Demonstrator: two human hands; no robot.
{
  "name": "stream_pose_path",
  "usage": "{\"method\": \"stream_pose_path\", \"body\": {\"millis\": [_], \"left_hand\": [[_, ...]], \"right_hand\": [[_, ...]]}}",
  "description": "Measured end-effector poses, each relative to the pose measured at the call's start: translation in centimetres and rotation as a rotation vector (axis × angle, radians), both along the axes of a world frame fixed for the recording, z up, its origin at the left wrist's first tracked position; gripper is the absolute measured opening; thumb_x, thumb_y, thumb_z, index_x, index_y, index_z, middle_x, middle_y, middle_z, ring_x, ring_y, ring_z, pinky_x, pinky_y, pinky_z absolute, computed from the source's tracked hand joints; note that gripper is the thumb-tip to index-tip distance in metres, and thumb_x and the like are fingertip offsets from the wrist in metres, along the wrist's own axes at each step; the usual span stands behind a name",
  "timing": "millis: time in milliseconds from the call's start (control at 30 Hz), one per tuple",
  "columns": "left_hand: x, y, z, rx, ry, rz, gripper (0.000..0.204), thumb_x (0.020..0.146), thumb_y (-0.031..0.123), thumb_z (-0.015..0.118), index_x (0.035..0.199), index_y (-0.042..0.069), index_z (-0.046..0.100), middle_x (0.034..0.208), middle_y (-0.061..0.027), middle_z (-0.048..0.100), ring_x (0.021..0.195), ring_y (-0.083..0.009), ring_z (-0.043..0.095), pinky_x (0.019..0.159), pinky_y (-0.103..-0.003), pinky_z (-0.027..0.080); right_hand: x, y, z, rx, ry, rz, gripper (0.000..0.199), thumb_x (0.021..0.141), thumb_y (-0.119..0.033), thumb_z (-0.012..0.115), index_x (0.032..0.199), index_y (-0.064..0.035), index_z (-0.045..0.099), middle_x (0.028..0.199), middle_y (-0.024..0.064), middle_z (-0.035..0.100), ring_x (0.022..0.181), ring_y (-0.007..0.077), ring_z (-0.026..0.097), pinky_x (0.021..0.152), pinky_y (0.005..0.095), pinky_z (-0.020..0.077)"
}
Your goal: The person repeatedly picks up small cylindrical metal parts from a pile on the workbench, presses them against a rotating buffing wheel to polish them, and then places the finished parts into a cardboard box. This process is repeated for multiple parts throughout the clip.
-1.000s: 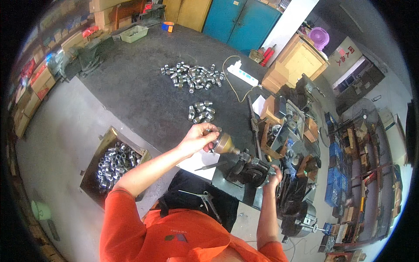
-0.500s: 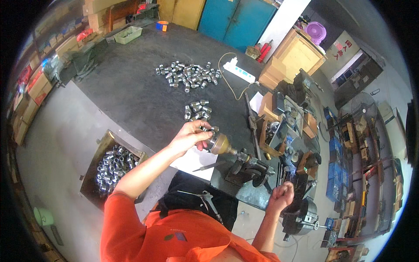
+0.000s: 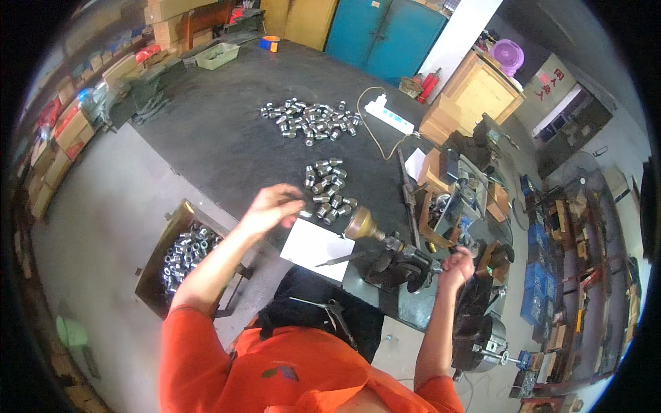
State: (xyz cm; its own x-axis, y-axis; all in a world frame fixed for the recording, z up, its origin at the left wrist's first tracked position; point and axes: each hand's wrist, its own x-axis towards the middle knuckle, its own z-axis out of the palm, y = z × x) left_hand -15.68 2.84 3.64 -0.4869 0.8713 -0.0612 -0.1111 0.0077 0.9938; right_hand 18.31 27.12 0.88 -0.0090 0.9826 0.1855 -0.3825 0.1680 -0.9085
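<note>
My left hand (image 3: 274,208) is over the left side of the dark bench, fingers curled together. A small shiny metal fitting (image 3: 305,213) shows at its fingertips, mostly covered. Several similar hex fittings (image 3: 323,182) lie just right of it, and a larger pile (image 3: 310,120) sits farther back. A brass-coloured cup-shaped head (image 3: 361,224) sticks out from a small dark bench machine (image 3: 399,265). At the machine's right end, my right hand (image 3: 457,268) is closed around what looks like its crank handle. White paper (image 3: 313,249) with a dark flat tool (image 3: 341,259) lies in front of the machine.
A bin (image 3: 155,275) full of fittings stands at the left below the bench edge. A white power strip (image 3: 389,114), a long metal bar (image 3: 409,196) and trays of parts (image 3: 458,199) lie at the right. A larger chuck-like machine (image 3: 482,344) stands near my right arm.
My left hand has moved left, away from the brass-coloured head. My right hand has risen to the machine's right end. The view has shifted slightly.
</note>
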Motion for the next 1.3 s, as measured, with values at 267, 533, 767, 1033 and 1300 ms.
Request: {"method": "stream_pose_path", "body": {"millis": [267,533,767,1033,1300], "left_hand": [[-6.8,-16.6,-7.3,-0.561,0.683,0.329,0.013,0.066,0.012,0.059,0.074,0.002,0.063,0.062,-0.0113,0.059,0.058,-0.0187,0.058,0.052,-0.031,0.046],[-6.7,-27.4,-12.7,-1.052,0.909,0.471,0.021,0.063,0.015,0.056,0.082,0.008,0.061,0.078,-0.0162,0.06,0.078,-0.0325,0.058,0.07,-0.04,0.046],[-5.9,-31.9,-15.0,-1.171,0.881,0.465,0.019,0.062,0.013,0.054,0.078,0.007,0.061,0.075,-0.016,0.06,0.074,-0.0332,0.057,0.067,-0.041,0.046],[-5.0,-15.7,-4.4,-0.594,1.038,0.317,0.023,0.068,0.015,0.053,0.089,0.006,0.06,0.078,-0.0165,0.06,0.077,-0.0307,0.058,0.068,-0.04,0.046],[-2.5,2.3,-5.3,-0.313,1.126,0.025,0.03,0.072,0.017,0.055,0.1,0.007,0.053,0.093,-0.0141,0.055,0.085,-0.0316,0.056,0.072,-0.04,0.046]], "right_hand": [[3.7,-7.7,1.7,0.176,0.113,0.184,0.034,0.079,-0.033,0.054,0.079,0.0005,0.05,0.048,-0.0045,0.027,0.039,0.0039,0.022,0.034,0.0184,0.0164],[5.3,-7.2,-7.3,-0.192,0.12,0.178,0.015,0.085,-0.016,0.042,0.086,-0.0034,0.049,0.055,-0.0049,0.03,0.045,0.0046,0.027,0.038,0.0206,0.0229],[3.9,-3.6,-8.3,-0.329,0.081,0.073,0.012,0.082,-0.017,0.041,0.082,-0.0081,0.05,0.056,-0.0058,0.042,0.044,0.0037,0.035,0.039,0.0181,0.0264],[3.8,-4.4,-8.6,-0.283,0.06,0.026,0.014,0.08,-0.016,0.043,0.081,-0.0067,0.054,0.056,-0.0057,0.038,0.044,0.0032,0.031,0.039,0.0178,0.0238],[3.7,-5.8,-7.6,-0.296,0.103,0.038,0.013,0.08,-0.015,0.043,0.083,-0.0037,0.05,0.055,-0.0035,0.036,0.045,0.0058,0.03,0.04,0.0192,0.0251]]}}
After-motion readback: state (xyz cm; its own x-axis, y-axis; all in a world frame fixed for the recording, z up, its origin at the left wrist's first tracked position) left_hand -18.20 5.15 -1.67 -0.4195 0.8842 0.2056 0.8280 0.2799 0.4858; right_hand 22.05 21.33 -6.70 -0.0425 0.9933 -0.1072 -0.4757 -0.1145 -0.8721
